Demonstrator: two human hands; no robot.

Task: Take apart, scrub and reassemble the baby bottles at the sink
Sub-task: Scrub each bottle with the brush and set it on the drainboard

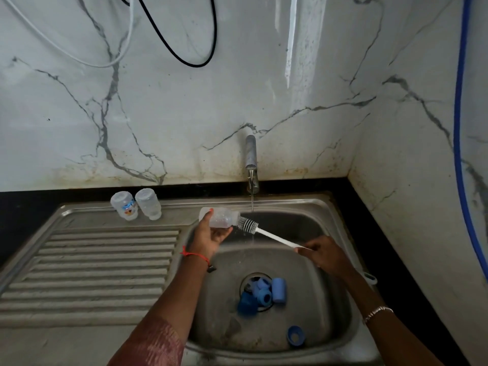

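My left hand [211, 237] grips a clear baby bottle [220, 217] lying sideways over the sink basin [332, 307], its mouth turned to the right. My right hand [320, 253] holds the white handle of a bottle brush [266, 233]; the bristle head sits just outside the bottle's mouth, under the thin stream from the tap [250, 157]. Two more clear bottles [136, 206] stand upside down at the back of the draining board. Several blue caps and rings [261, 291] lie around the drain, and one blue ring [296, 336] lies near the front of the basin.
The ribbed steel draining board [100, 270] stretches to the left of the basin. A marble wall stands behind and to the right, with a black cable [184, 52], a white cable [79, 55] and a blue hose [458, 128] hanging on it.
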